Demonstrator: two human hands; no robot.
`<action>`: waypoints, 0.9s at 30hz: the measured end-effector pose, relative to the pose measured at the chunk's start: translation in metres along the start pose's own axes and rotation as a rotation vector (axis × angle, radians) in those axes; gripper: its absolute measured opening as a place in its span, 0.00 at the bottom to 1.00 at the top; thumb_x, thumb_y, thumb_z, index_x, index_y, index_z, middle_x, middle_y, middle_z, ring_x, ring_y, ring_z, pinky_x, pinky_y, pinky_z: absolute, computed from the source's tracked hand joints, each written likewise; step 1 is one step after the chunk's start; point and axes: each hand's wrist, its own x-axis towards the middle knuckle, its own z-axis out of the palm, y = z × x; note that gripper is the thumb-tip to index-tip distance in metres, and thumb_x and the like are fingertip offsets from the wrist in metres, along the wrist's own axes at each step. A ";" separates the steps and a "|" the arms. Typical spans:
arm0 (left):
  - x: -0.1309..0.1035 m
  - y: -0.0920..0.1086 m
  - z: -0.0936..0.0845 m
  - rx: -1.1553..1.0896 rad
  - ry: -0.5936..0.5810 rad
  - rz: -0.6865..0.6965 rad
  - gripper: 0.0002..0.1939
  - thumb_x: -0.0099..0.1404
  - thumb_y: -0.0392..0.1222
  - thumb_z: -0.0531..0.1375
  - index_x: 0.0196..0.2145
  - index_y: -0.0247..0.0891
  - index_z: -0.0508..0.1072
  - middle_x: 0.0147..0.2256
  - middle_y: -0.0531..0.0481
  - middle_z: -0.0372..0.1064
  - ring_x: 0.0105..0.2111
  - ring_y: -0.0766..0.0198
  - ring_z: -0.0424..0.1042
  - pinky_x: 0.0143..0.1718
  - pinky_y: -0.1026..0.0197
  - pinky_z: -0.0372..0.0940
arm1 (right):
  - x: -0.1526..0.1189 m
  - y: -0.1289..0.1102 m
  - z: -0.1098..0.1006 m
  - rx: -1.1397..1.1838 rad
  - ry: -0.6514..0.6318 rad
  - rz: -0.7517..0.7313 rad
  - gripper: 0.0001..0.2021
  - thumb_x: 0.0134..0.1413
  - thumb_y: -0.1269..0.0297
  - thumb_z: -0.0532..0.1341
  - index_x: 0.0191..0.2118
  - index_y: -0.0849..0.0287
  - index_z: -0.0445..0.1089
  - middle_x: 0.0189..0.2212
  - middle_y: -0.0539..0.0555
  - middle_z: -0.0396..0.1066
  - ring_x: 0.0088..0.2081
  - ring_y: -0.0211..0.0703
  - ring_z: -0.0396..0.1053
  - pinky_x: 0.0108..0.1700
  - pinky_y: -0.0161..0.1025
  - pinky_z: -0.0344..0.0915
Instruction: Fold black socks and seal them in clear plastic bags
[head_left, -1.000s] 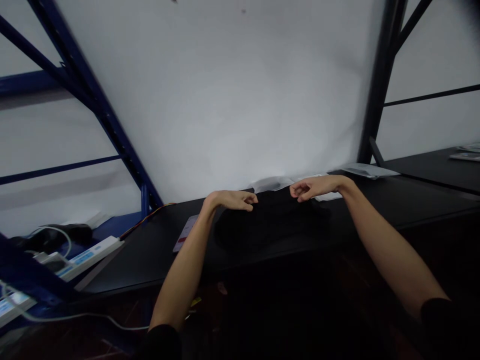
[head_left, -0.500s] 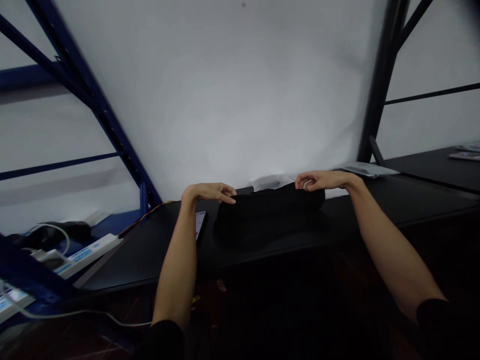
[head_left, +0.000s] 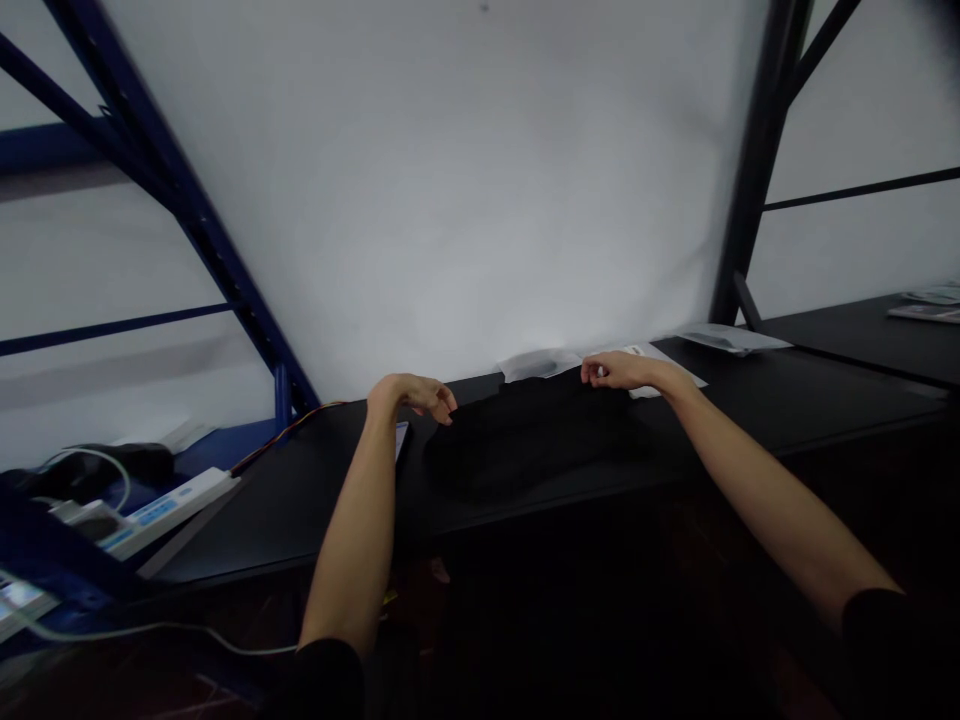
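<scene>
A black cloth (head_left: 525, 435) lies spread on the black tabletop; its folds barely stand out, and I cannot tell what kind of cloth or garment it is. My left hand (head_left: 424, 395) pinches its far left corner, fingers bent downward. At the far right part of the cloth, my right hand (head_left: 621, 369) has curled fingers closed on the edge. A phone (head_left: 402, 438) with a lit screen lies partly hidden behind my left forearm. White plastic packets (head_left: 540, 364) lie just past the cloth, against the wall.
On the left, a white power strip (head_left: 176, 505) and a black object with a pale cable (head_left: 97, 468) rest on a blue shelf. A blue rack post (head_left: 217, 240) and a dark post (head_left: 757, 160) flank the white wall. Another white packet (head_left: 731, 338) lies at the back right.
The raised far edge of the cloth has come down and it lies flatter. Both hands have shifted slightly left, the left one also lower. More of the white packet behind my right hand shows.
</scene>
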 end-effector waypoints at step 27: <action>0.005 0.027 0.006 0.050 0.231 0.162 0.26 0.56 0.58 0.62 0.47 0.39 0.73 0.40 0.46 0.75 0.38 0.59 0.72 0.37 0.61 0.64 | 0.042 -0.175 0.100 -0.397 0.370 -0.594 0.12 0.63 0.56 0.61 0.48 0.55 0.70 0.49 0.61 0.71 0.50 0.57 0.68 0.48 0.52 0.64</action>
